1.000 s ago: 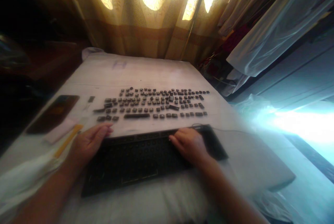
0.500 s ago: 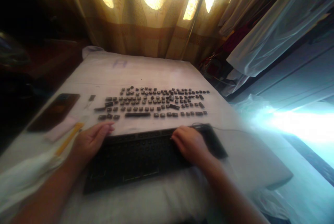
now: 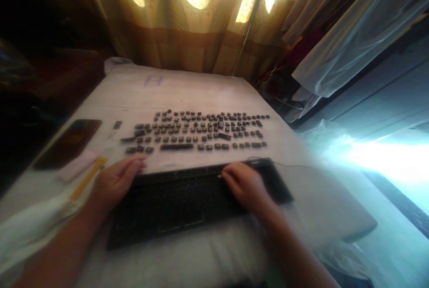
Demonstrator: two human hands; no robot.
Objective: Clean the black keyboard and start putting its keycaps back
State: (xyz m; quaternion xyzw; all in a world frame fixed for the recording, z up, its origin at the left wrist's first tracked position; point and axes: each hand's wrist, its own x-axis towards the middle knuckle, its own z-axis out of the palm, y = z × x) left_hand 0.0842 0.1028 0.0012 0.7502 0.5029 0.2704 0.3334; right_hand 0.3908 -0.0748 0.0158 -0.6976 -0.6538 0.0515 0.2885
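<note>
A black keyboard base (image 3: 174,207) without its keycaps lies slightly askew on the white-covered table. My left hand (image 3: 117,178) is closed at its far left corner, thumb near the fingers. Over the right part of the board, my right hand (image 3: 243,185) is closed in a pinch. A tiny white tip shows at its fingertips; what it belongs to is hidden. Beyond the board lie rows of loose dark keycaps (image 3: 181,139), with a long spacebar (image 3: 177,146) in the nearest row.
To the left are a dark phone (image 3: 69,143), a pale pink item (image 3: 78,165), a yellow stick-like tool (image 3: 87,178) and a crumpled white bag or cloth (image 3: 33,221). A thin cable (image 3: 295,166) runs right from the keyboard. Curtains (image 3: 201,33) hang behind the table (image 3: 208,89).
Almost nothing differs. My right hand shifts very slightly over the keyboard, and the small white tip shows more plainly. My left hand stays in place.
</note>
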